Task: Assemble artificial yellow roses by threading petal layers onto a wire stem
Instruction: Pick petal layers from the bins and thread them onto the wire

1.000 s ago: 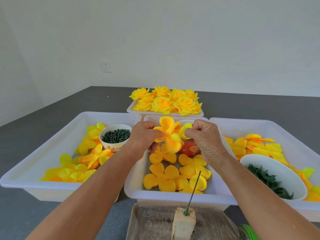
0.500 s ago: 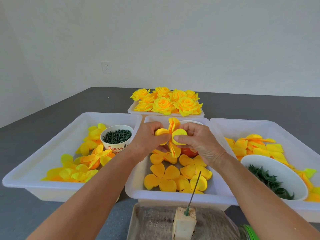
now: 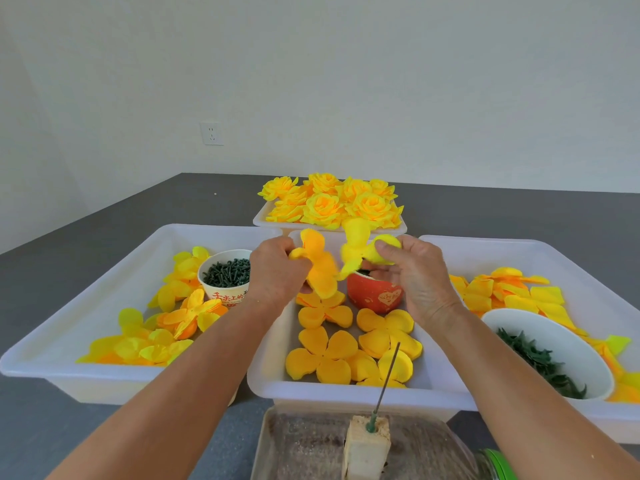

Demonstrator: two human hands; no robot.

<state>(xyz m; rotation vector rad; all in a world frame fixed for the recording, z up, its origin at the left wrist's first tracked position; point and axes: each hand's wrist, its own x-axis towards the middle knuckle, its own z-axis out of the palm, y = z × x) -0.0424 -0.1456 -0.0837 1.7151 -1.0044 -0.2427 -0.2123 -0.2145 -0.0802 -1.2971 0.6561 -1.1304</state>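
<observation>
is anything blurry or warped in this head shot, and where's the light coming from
Head view: the orange-yellow fabric petal layer in the left hand and the paler yellow petal layer in the right hand are motion-smeared; the white plastic trays bow outward, wide-angle distortion; lighting is soft and even, with faint shadows and no glare, so its source cannot be told.

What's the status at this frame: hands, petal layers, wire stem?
Left hand grips an orange-yellow petal layer; right hand pinches a paler yellow layer. Layers held apart above the middle tray. Wire stem bare, standing in its block, nothing in the way.
</observation>
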